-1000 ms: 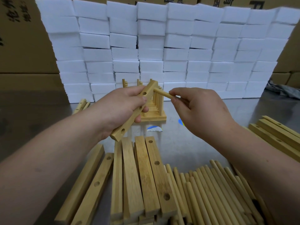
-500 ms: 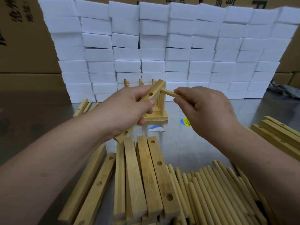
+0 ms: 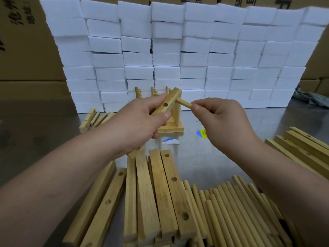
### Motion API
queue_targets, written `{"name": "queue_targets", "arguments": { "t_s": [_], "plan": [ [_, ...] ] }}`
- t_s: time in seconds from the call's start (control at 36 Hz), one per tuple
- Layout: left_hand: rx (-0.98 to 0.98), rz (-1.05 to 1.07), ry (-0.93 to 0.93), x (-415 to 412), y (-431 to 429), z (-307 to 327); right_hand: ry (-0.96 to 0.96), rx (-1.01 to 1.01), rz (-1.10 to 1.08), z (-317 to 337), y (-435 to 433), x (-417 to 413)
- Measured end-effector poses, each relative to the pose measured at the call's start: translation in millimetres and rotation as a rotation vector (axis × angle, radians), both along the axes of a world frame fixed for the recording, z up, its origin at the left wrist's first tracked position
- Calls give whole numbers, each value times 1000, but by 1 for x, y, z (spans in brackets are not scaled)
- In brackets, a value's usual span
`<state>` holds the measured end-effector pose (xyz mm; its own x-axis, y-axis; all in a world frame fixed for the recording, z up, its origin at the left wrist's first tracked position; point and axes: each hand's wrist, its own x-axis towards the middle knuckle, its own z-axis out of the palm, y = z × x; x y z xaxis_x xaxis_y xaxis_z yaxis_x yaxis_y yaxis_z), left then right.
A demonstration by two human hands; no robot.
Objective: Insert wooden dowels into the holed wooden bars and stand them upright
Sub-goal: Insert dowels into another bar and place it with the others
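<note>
Left hand (image 3: pixel 140 122): fingers wrapped round the bar (image 3: pixel 166 106), gripping it mid-length, above the middle of the table (image 3: pixel 222 148).
Bar: long axis slanted, low end toward the near edge, high end toward the far edge; one open hole faces the camera below the top end.
Right hand (image 3: pixel 219 120): thumb and fingertips pinched on the near end of the dowel (image 3: pixel 184 102).
Dowel: long axis runs up-left from the right fingers to the bar; its far end meets the bar's right face near the top, seemingly entering a hole. Depth cannot be told.
Key relation: the bar lies left of and just beyond the right fingers, on the dowel's own axis; the right hand is the nearer one for the push, the left braces.
Step, judged: seating this dowel; a straight push along its axis looks needed, and a tilt could jam it.
Finished racks (image 3: pixel 170 120): upright behind the hands, partly hidden.
Spare bars (image 3: pixel 160 191): stacked at the near edge, more at the right edge (image 3: pixel 302 148) and left (image 3: pixel 87 120).
Spare dowels (image 3: pixel 240 211): heaped at the near right.
Foam blocks (image 3: pixel 178 50): white wall at the far edge.
Cartons (image 3: pixel 21 41): behind the foam; printed characters, cut off and not readable.
Stickers: yellow-and-blue one (image 3: pixel 203 133), print too small; blue-and-white one (image 3: pixel 170 141), no writing legible.
</note>
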<state>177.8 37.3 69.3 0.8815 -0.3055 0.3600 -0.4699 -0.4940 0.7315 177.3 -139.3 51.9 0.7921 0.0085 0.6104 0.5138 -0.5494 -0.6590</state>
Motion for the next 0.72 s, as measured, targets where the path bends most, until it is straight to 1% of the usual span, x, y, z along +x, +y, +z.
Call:
{"name": "queue_targets", "arguments": {
  "t_s": [0.11, 0.31, 0.39, 0.44, 0.47, 0.53, 0.56, 0.61, 0.67, 0.72],
  "plan": [
    [18, 0, 21, 0, 0, 1, 66, 97, 33, 0, 1, 1],
    [26, -13, 131, 3, 0, 4, 176, 154, 4, 6, -2, 5],
    [46, 81, 134, 7, 0, 4, 276, 271, 66, 9, -4, 7],
    [12, 154, 147, 9, 3, 6, 369, 379, 142, 12, -6, 6],
    [-23, 183, 155, 9, 5, 8, 402, 385, 144, 14, -8, 6],
    [-89, 233, 171, 10, 9, 12, 452, 276, 79, 15, -11, 7],
    [-109, 250, 176, 11, 10, 13, 466, 150, 25, 14, -13, 8],
    [-138, 266, 186, 11, 11, 15, 492, -216, -38, 12, -14, 7],
    [-141, 267, 190, 11, 11, 14, 557, -578, 37, 5, -10, 5],
    [-113, 256, 191, 12, 10, 11, 658, -822, 140, -5, -3, 0]
  ]
}}
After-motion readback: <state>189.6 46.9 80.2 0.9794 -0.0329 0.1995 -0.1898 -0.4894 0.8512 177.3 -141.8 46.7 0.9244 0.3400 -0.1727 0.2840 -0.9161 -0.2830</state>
